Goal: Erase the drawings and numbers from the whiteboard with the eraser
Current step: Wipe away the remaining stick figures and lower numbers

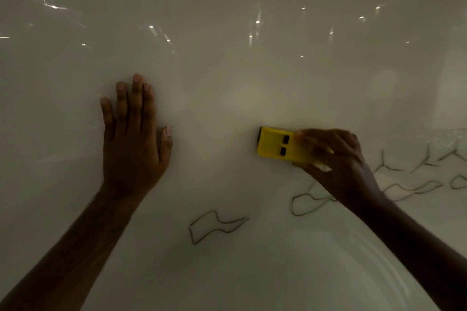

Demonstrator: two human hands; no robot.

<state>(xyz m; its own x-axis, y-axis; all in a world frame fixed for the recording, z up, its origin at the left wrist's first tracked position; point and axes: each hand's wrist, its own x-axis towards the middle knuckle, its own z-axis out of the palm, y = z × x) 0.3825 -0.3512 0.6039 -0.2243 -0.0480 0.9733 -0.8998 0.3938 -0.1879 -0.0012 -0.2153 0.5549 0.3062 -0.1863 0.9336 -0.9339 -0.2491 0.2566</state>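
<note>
The whiteboard (227, 70) fills the whole view. My right hand (338, 164) grips a yellow eraser (274, 145) by its right end and holds it flat against the board, right of centre. My left hand (134, 141) rests flat on the board at the left, fingers straight and pointing up. Thin dark outline drawings lie below and to the right of the eraser: one closed wavy shape (214, 227) at lower centre, another (308, 203) partly behind my right wrist, and branching lines and loops (417, 174) toward the right edge.
Bright specks of reflected light (255, 23) dot the upper board. The board's upper and left areas carry no marks. No frame or edge of the board is in view.
</note>
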